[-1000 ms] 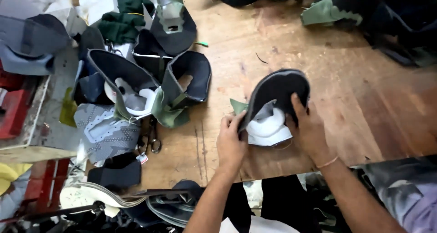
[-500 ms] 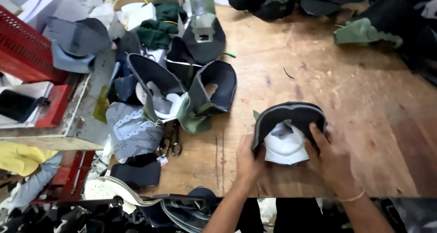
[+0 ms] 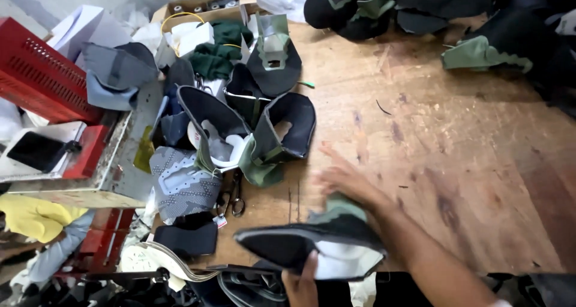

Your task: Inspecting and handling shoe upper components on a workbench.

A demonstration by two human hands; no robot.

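Shoe upper (image 3: 312, 247), dark with a white lining, sits at the lower middle of the frame, its long side running left to right. From below I see my left hand (image 3: 302, 283) pinching its near edge, thumb on top. To the right, my blurred right hand (image 3: 342, 181) reaches over it, fingers loosely spread, just above the wooden table (image 3: 456, 151).

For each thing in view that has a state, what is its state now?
left hand: grips the dark shoe upper at its near edge.
right hand: blurred, open over the upper.
dark shoe upper: held off the table, tilted.
scissors: lying flat, closed.
red crate: upright at table's left.
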